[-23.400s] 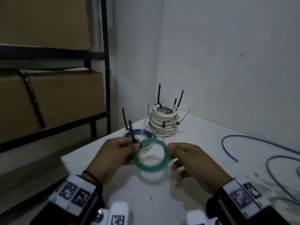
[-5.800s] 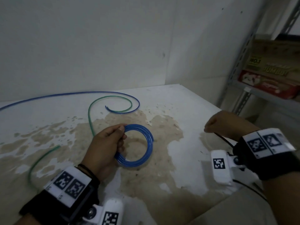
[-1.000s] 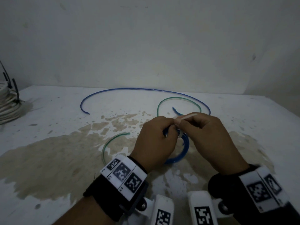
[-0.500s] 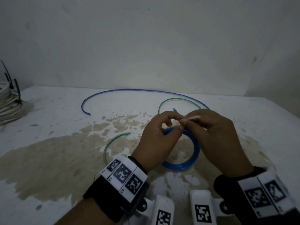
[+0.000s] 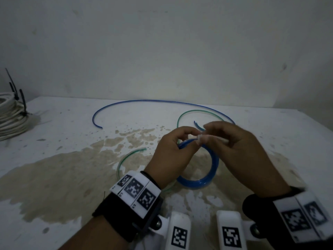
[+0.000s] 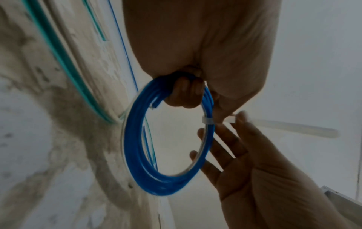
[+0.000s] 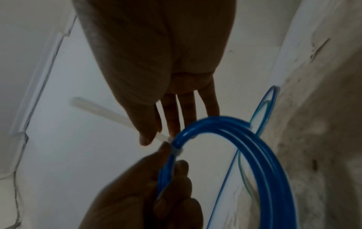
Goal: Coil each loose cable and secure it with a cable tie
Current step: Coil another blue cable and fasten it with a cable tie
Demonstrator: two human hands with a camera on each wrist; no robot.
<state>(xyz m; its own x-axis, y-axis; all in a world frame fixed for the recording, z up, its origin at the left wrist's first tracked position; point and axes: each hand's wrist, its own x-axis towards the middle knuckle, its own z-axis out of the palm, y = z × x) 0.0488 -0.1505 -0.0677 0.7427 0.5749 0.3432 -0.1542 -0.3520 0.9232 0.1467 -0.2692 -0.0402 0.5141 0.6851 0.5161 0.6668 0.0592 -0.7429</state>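
Gripping the blue coil (image 5: 207, 179) at its top, the left hand (image 5: 173, 156) curls its fingers (image 6: 186, 93) round the bundled loops and holds the ring upright above the stained middle of the worktop (image 5: 54, 177), the bottom of the ring close to the surface. A white cable tie (image 6: 208, 120) wraps the coil just beside that grip. The right hand (image 5: 239, 152) pinches the tie's free tail (image 6: 293, 127) between thumb and forefinger right at the coil, while its other three fingers (image 7: 188, 111) lie straight and spread behind the loops. The tail sticks out sideways, away from the ring, blurred in both wrist views.

Loose on the worktop behind the hands lie a long blue cable (image 5: 144, 102), arcing along the far edge, and a green cable (image 5: 126, 157) curving from the far side round toward the left wrist; part of it is hidden under the hands. At the far left edge sits a stack of white coils (image 5: 10, 118), bound with black ties (image 5: 22, 100) whose tails stand upward. A brown stain (image 5: 63, 186) covers much of the near half of the surface
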